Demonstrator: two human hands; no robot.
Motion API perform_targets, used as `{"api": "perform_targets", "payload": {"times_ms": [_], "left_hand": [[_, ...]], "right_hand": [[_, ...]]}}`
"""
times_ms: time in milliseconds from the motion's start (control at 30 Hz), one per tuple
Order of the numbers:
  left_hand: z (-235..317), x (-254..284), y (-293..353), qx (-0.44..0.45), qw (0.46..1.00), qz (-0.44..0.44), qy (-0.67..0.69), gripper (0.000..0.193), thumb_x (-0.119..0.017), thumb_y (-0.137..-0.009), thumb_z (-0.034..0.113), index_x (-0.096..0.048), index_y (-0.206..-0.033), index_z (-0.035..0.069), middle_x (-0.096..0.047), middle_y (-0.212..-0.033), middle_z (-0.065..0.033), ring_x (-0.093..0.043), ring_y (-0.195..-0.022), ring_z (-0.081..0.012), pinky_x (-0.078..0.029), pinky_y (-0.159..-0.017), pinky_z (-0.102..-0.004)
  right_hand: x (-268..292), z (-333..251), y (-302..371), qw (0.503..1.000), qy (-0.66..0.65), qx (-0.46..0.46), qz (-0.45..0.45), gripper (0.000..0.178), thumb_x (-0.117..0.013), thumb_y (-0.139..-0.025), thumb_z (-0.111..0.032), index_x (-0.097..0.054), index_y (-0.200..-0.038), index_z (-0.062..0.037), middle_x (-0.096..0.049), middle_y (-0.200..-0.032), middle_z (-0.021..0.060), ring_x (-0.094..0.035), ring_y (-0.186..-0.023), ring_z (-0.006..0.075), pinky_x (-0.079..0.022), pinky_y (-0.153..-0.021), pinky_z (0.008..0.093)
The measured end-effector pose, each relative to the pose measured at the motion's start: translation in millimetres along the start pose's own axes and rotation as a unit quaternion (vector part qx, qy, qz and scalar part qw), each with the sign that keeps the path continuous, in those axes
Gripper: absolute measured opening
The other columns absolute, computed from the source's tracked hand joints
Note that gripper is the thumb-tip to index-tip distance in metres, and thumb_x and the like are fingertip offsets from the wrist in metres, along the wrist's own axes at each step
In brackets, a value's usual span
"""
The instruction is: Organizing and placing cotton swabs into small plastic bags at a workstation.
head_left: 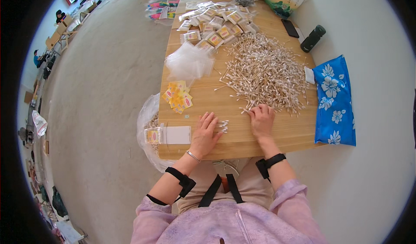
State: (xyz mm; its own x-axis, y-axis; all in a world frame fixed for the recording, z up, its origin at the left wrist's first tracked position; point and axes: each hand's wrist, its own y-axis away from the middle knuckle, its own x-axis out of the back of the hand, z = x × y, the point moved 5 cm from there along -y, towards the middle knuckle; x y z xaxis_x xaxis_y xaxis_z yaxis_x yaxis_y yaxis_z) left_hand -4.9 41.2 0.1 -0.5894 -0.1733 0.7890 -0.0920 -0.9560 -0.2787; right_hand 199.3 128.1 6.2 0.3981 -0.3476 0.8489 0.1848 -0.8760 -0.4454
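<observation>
My left hand (205, 133) rests low over a small row of cotton swabs (222, 126) at the table's near side, fingers and thumb around them. Their white tips stick out to its right. At the near edge of a big loose heap of swabs (268, 70), my right hand (262, 119) is closed in a pinch, with a swab end showing by the fingertips. Left of my left hand lie a white card (178, 135) and, at the table's left edge, a clear pack filled with swabs (153, 135).
Yellow printed cards (177, 97), clear plastic bags (189, 62) and filled swab packs (216, 25) lie farther back. A phone (290, 28), a dark bottle (313, 39) and a blue flowered pouch (334, 101) line the right side. A clear bag (149, 114) hangs at the left edge.
</observation>
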Motion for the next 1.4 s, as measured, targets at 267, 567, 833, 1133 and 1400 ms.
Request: {"api": "perform_targets", "payload": {"times_ms": [267,567,833,1133,1400], "left_hand": [[3,3,1,0.014,0.998,0.026,0.051,0.055,-0.071,-0.079,0.015,-0.048,-0.127,-0.002,-0.046,-0.135,-0.0200,-0.036,-0.132,-0.0361,-0.030,-0.111,-0.0443],[-15,15,6,0.094,0.970,0.133,0.178,0.052,-0.062,-0.081,-0.001,-0.046,-0.130,-0.001,-0.051,-0.131,-0.0200,-0.049,-0.122,-0.0333,-0.040,-0.102,-0.0366],[-24,11,8,0.110,0.957,0.145,0.226,0.049,-0.059,-0.083,-0.004,-0.046,-0.130,-0.001,-0.053,-0.128,-0.0173,-0.051,-0.121,-0.0270,-0.041,-0.101,-0.0335],[-32,6,12,0.129,0.931,0.178,0.291,0.049,-0.059,-0.080,-0.002,-0.048,-0.128,-0.002,-0.055,-0.123,-0.0204,-0.053,-0.117,-0.0331,-0.041,-0.101,-0.0363],[-39,2,13,0.148,0.902,0.190,0.358,0.054,-0.055,-0.081,-0.006,-0.041,-0.134,-0.004,-0.047,-0.134,-0.0178,-0.046,-0.126,-0.0262,-0.036,-0.107,-0.0347]], "right_hand": [[-29,-76,-1,0.994,-0.066,0.055,-0.073,0.011,-0.066,-0.079,-0.022,-0.065,-0.087,-0.0146,-0.056,-0.098,0.0014,-0.050,-0.101,0.0233,-0.040,-0.084,0.0394],[-17,-58,5,0.983,-0.167,0.047,-0.059,0.011,-0.066,-0.078,-0.014,-0.067,-0.089,-0.0128,-0.057,-0.093,0.0028,-0.053,-0.094,0.0243,-0.042,-0.081,0.0380],[-31,-66,-16,0.971,-0.187,0.032,-0.145,0.007,-0.065,-0.080,-0.012,-0.068,-0.086,-0.0089,-0.059,-0.089,0.0070,-0.054,-0.092,0.0279,-0.044,-0.083,0.0390],[-25,-52,-17,0.980,-0.182,-0.012,-0.077,0.012,-0.064,-0.081,-0.012,-0.069,-0.091,-0.0091,-0.058,-0.092,0.0076,-0.055,-0.092,0.0288,-0.044,-0.083,0.0388],[-39,-98,-9,0.982,-0.149,0.076,-0.091,0.017,-0.065,-0.075,-0.007,-0.069,-0.090,-0.0134,-0.056,-0.090,0.0055,-0.051,-0.092,0.0264,-0.043,-0.082,0.0386]]}}
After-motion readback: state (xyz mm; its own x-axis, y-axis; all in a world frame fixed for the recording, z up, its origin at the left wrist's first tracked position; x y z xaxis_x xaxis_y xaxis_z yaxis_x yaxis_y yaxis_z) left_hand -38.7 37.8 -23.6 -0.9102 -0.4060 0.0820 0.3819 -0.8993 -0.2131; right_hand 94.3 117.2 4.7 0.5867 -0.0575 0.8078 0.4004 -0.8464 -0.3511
